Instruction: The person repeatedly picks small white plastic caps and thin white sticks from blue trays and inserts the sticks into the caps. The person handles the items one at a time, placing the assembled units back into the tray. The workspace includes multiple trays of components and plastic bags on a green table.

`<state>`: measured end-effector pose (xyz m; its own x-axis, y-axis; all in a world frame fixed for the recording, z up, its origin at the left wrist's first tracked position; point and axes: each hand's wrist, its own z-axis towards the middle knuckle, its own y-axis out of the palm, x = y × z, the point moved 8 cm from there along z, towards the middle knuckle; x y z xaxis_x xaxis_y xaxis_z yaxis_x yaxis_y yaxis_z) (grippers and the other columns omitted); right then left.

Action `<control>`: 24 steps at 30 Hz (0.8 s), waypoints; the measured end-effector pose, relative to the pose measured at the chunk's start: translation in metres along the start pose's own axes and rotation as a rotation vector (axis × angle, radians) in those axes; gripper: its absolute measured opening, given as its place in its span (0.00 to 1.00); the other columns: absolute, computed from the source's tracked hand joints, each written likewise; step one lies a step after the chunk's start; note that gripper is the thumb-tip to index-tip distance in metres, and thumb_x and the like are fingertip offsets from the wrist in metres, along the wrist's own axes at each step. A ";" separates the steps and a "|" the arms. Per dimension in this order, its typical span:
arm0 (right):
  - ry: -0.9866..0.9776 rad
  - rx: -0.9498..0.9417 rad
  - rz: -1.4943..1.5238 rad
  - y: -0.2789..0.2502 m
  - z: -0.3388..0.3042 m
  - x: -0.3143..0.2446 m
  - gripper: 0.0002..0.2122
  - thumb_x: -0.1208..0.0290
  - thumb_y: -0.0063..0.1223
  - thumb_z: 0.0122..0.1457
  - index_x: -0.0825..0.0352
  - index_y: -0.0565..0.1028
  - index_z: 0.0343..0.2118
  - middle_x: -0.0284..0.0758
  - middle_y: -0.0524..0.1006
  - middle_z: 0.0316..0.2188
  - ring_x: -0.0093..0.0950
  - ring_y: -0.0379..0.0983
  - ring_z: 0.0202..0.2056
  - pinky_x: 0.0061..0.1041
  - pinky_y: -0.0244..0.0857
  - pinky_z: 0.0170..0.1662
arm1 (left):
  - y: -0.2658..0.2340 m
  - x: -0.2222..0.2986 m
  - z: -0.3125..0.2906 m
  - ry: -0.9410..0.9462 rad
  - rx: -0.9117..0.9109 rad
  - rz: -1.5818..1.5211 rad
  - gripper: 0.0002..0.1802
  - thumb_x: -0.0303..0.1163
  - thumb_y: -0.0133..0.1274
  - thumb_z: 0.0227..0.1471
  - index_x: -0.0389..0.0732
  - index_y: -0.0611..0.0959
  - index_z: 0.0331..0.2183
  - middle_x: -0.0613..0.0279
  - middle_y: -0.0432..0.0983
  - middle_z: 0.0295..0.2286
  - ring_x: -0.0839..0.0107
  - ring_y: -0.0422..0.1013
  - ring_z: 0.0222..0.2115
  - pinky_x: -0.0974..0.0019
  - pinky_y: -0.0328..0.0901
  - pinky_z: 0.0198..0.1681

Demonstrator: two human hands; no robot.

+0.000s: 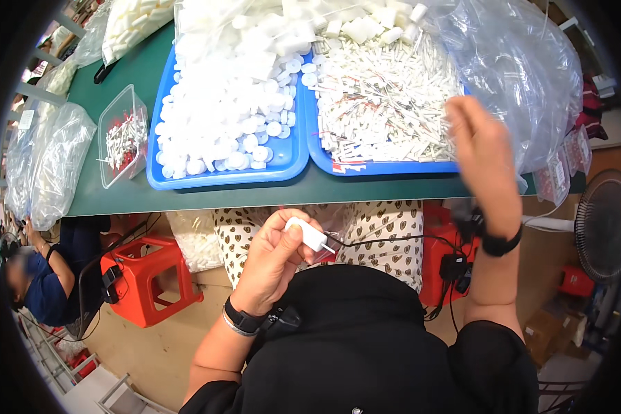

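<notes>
My left hand is closed around a small white plastic block, held in front of my body below the table edge. A thin white rod sticks out of the block's lower right end. Over the right rim of the right blue tray is my right hand, smeared by motion, so its fingers cannot be read clearly. Many slim white sticks, some with red or dark bits, fill that tray. White blocks are heaped at its far end.
The left blue tray holds round white caps and white blocks. A clear box with small white and red parts stands left of it. Plastic bags lie at the right. Red stools and a seated person are beside me.
</notes>
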<state>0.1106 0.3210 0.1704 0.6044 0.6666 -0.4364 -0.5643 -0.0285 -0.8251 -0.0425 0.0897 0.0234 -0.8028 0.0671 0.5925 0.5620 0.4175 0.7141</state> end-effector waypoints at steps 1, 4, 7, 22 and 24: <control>-0.053 0.029 -0.271 -0.010 0.010 0.015 0.08 0.71 0.50 0.61 0.71 0.74 0.35 0.51 0.76 0.29 0.51 0.74 0.31 0.42 0.67 0.33 | 0.007 0.001 -0.001 -0.009 -0.041 0.007 0.13 0.38 0.51 0.61 0.41 0.71 0.43 0.53 0.76 0.36 0.76 0.70 0.26 0.72 0.67 0.30; 0.026 -0.127 -0.712 -0.003 0.023 0.069 0.09 0.69 0.53 0.58 0.72 0.75 0.32 0.50 0.77 0.29 0.50 0.75 0.32 0.42 0.68 0.36 | 0.016 -0.005 0.000 -0.092 -0.096 -0.012 0.12 0.39 0.47 0.63 0.42 0.71 0.43 0.52 0.76 0.36 0.76 0.69 0.26 0.72 0.67 0.30; 0.048 -0.208 -0.776 0.011 0.028 0.082 0.10 0.68 0.55 0.56 0.72 0.75 0.31 0.48 0.78 0.30 0.49 0.75 0.34 0.43 0.68 0.38 | 0.019 -0.007 -0.001 -0.126 -0.115 0.000 0.12 0.38 0.45 0.64 0.41 0.72 0.44 0.52 0.76 0.36 0.75 0.69 0.26 0.71 0.67 0.30; -0.419 -0.356 0.311 0.038 -0.051 -0.087 0.11 0.76 0.60 0.51 0.69 0.72 0.37 0.39 0.76 0.29 0.37 0.74 0.30 0.32 0.67 0.33 | 0.012 0.001 0.010 -0.036 -0.072 -0.108 0.11 0.36 0.48 0.63 0.37 0.76 0.37 0.59 0.74 0.36 0.79 0.68 0.28 0.74 0.66 0.34; -0.488 -0.413 0.314 0.051 -0.066 -0.109 0.13 0.78 0.62 0.48 0.69 0.72 0.37 0.39 0.75 0.29 0.38 0.73 0.29 0.33 0.67 0.31 | 0.018 0.004 0.011 0.002 -0.045 -0.096 0.11 0.38 0.48 0.64 0.40 0.76 0.37 0.66 0.74 0.32 0.81 0.68 0.27 0.76 0.65 0.31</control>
<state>0.0528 0.1978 0.1520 0.0726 0.8351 -0.5453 -0.3527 -0.4899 -0.7972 -0.0381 0.1071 0.0349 -0.8529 0.0271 0.5213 0.4910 0.3812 0.7834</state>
